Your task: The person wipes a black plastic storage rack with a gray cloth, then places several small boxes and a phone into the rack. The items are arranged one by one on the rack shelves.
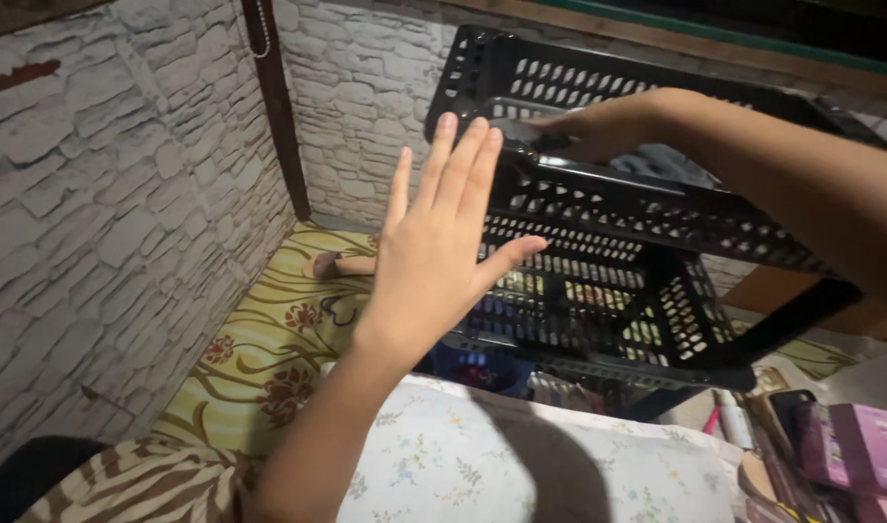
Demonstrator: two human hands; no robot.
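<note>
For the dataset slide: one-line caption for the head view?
Right hand grips the top rim of a black perforated rack, left hand open against its side, above a floral sheet.

a floral pillow (482, 465) lies on a yellow patterned sheet (269, 339), pink boxes (855, 446) at right.

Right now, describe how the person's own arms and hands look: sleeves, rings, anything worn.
Both forearms are bare, with no sleeve showing as far as the picture reaches. The left hand wears no ring, watch, bracelet or glove, and its nails look short and unpainted. The right hand shows no glove or wristband either; its fingers are partly hidden by the black plastic crate, so rings there cannot be ruled out.
</note>
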